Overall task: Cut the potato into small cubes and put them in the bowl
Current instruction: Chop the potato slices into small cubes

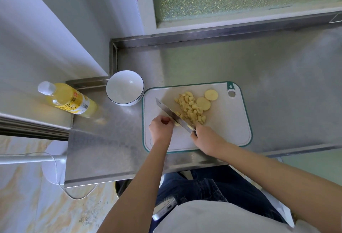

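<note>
A pile of small yellow potato cubes (190,108) lies on the white, green-edged cutting board (227,127). Two round potato slices (203,103) (211,95) rest beside the pile, toward the board's far right. My right hand (205,138) grips the handle of a knife (172,114), whose blade slants up-left across the board. My left hand (161,127) is curled against the blade's left side, pinning a small potato piece (177,124) that is mostly hidden. A white bowl (125,88) with a dark rim stands empty just left of the board's far corner.
A bottle of yellow liquid (68,99) lies on its side on the ledge left of the bowl. The steel counter (277,77) has a raised rim at back and left. A white cable (55,168) hangs at the counter's left, below.
</note>
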